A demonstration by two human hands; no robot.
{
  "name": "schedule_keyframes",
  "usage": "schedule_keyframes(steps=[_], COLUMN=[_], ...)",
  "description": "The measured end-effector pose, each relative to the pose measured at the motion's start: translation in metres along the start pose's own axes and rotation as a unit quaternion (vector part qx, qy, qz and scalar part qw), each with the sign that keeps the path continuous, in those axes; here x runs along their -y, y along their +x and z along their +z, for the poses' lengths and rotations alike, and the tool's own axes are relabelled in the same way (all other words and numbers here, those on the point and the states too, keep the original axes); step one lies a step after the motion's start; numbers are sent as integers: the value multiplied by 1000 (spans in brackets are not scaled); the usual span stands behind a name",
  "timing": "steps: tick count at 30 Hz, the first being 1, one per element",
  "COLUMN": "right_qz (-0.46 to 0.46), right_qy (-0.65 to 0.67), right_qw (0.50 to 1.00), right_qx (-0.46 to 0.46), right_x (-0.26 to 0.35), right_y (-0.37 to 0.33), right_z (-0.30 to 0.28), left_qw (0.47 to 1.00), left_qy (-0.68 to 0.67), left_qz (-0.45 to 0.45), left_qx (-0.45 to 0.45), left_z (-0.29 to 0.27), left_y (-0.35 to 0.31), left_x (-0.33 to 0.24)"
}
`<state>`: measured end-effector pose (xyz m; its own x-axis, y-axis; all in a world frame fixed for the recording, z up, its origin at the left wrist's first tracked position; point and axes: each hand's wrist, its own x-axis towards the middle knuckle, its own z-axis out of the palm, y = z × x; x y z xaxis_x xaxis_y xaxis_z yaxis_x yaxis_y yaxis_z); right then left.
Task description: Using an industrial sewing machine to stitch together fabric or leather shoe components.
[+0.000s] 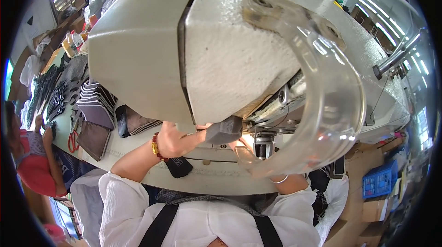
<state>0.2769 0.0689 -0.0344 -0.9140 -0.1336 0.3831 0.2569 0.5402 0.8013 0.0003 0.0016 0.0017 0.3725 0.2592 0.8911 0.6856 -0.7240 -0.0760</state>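
Apparently, we judge stitching underway: left hand (174,142) and right hand (243,145) at the sewing machine (138,44) (grips hidden; we cannot tell), dark piece (178,167) on the counter (218,184) near the left hand. Steady guiding seems needed next.

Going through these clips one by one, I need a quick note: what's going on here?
Someone in a white top has both hands at a large pale sewing machine. The left hand is beside a dark grey piece; the right hand is partly hidden near the clear guard. What either grip holds is unclear. Stacked cloth pieces and red-handled scissors lie to the left, near another person.
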Motion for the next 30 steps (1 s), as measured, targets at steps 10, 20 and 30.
schedule_keyframes(steps=[10,20,30], right_qz=[-267,20,110], right_qy=[-627,227,312], right_qw=[729,974,943], right_qx=[67,-7,32], right_x=[4,-45,-41], right_y=[2,0,-8], right_z=[7,-27,-28], left_qw=[997,997,981], left_qy=[39,16,185], left_qz=[59,-43,-7], left_qx=[-14,65,64], left_z=[0,15,47], left_y=[9,-33,-79], left_x=[2,4,24])
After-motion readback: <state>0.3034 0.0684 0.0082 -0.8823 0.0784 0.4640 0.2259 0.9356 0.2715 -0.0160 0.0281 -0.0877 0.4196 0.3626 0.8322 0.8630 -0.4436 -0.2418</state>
